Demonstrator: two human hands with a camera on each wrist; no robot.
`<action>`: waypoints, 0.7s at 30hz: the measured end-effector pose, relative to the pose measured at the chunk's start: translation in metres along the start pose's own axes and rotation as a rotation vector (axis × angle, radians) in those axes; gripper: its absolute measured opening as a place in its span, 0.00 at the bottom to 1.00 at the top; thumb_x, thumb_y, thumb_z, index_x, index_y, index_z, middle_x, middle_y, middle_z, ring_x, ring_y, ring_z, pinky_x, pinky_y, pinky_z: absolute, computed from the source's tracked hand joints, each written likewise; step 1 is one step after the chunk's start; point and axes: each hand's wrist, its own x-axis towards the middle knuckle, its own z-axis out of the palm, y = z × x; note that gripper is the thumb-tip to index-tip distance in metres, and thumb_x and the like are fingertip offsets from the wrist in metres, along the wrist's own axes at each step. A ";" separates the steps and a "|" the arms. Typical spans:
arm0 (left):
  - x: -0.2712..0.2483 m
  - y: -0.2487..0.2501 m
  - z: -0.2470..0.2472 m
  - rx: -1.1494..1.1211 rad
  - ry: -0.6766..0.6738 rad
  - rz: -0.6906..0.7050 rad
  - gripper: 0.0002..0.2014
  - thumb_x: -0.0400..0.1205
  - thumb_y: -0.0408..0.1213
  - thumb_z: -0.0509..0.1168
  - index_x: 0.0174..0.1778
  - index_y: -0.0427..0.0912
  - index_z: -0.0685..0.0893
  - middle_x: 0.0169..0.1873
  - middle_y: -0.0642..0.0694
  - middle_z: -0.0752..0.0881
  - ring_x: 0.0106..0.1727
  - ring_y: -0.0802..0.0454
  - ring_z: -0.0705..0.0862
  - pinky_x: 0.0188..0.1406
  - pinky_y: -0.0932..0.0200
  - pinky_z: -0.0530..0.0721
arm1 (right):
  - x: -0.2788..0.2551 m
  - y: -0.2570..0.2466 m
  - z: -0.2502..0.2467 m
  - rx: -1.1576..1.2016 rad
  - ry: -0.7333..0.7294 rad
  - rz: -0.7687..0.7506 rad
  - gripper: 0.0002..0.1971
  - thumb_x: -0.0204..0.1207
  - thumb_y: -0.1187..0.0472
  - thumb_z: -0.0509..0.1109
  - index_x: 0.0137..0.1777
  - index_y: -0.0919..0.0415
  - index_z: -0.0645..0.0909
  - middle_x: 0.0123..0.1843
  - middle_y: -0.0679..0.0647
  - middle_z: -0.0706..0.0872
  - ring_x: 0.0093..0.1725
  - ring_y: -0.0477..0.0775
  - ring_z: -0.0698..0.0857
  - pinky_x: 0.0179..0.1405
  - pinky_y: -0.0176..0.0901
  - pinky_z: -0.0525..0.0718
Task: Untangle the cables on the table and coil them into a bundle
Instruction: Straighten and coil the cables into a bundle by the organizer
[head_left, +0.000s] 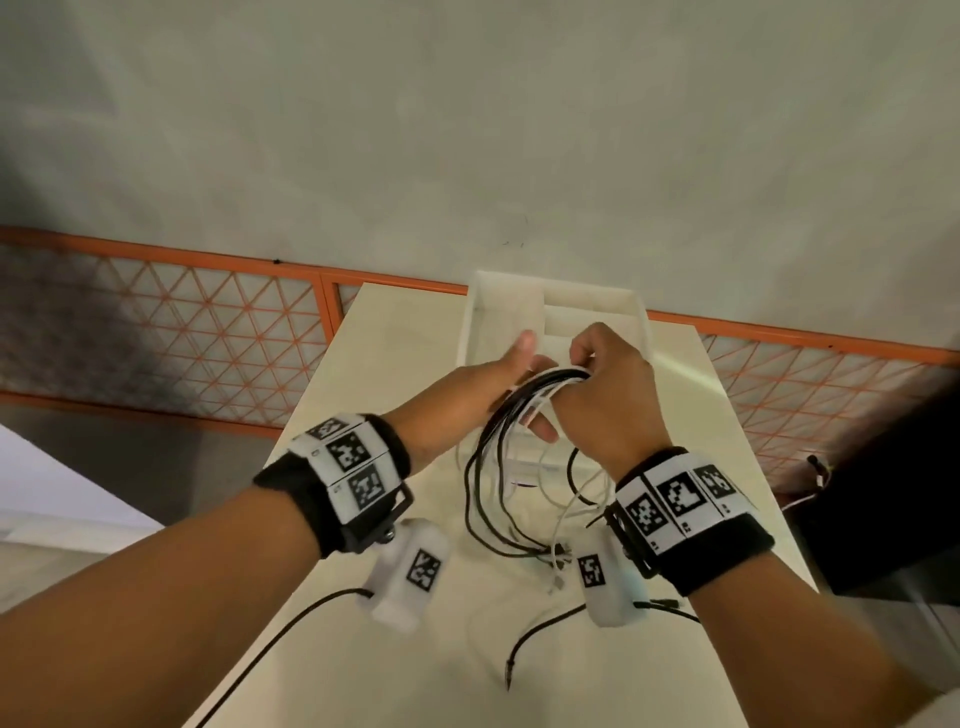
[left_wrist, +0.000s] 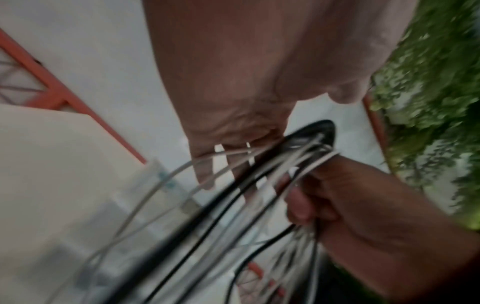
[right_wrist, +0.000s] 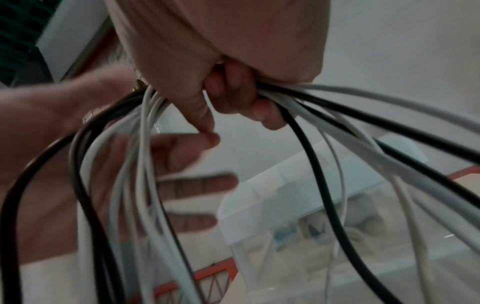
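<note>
A bunch of black and white cables hangs in loops above the cream table, its lower ends trailing on the tabletop. My right hand grips the top of the bunch, fingers curled round the strands. My left hand is open beside it, palm toward the loops and thumb up, with straight fingers lying behind the hanging strands. The left wrist view shows the cables running past my left palm into the right hand. In the right wrist view the cables fan out on both sides of the fist.
A white plastic bin stands at the table's far end, just beyond my hands. Loose cable ends lie on the near part of the table. An orange lattice railing runs behind the table. A dark object sits off the right edge.
</note>
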 end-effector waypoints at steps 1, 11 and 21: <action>0.002 0.009 0.003 0.013 0.009 0.015 0.37 0.80 0.72 0.44 0.43 0.49 0.92 0.40 0.49 0.93 0.53 0.58 0.89 0.69 0.53 0.72 | 0.002 -0.002 -0.002 -0.005 -0.001 -0.006 0.13 0.71 0.69 0.74 0.38 0.59 0.70 0.27 0.48 0.75 0.25 0.44 0.75 0.18 0.32 0.69; 0.004 0.037 -0.030 -0.083 0.428 0.230 0.22 0.83 0.56 0.64 0.31 0.42 0.82 0.17 0.54 0.65 0.17 0.55 0.61 0.19 0.64 0.62 | -0.009 0.068 -0.027 -0.174 -0.266 0.027 0.24 0.71 0.41 0.79 0.29 0.58 0.76 0.32 0.49 0.85 0.30 0.49 0.82 0.33 0.40 0.80; -0.008 0.029 -0.034 0.114 0.287 0.189 0.25 0.83 0.56 0.63 0.37 0.34 0.87 0.17 0.52 0.66 0.18 0.55 0.60 0.19 0.64 0.62 | -0.005 0.046 -0.027 0.094 -0.294 -0.092 0.18 0.71 0.63 0.80 0.58 0.44 0.85 0.51 0.42 0.89 0.45 0.48 0.87 0.41 0.35 0.82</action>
